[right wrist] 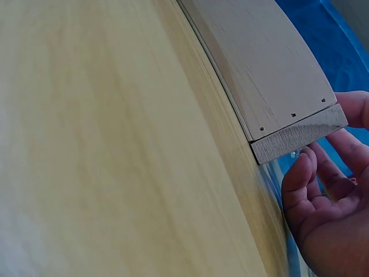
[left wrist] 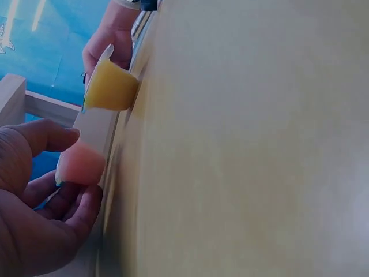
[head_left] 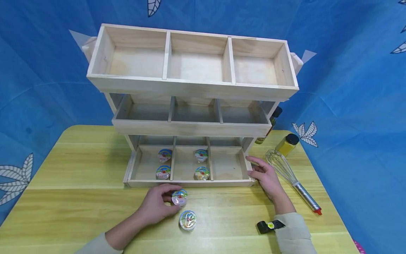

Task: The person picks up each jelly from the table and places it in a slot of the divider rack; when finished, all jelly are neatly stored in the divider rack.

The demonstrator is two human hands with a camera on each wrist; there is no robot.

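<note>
My left hand holds a small jelly cup by its sides, just in front of the rack; in the left wrist view that jelly cup is pink. Nearer to me stands another jelly cup, its filling yellow in the left wrist view. The three-tier wooden rack has compartments in each tier. Two jelly cups sit in its bottom left compartment and two in the bottom middle one. At the bottom tier's right end, my right hand grips the side board, fingers bent at its edge.
A whisk lies to the right of my right hand. Behind it is a black-capped yellow bottle, tilted. Another bottle is partly hidden behind the rack. A blue cloth hangs around the wooden table.
</note>
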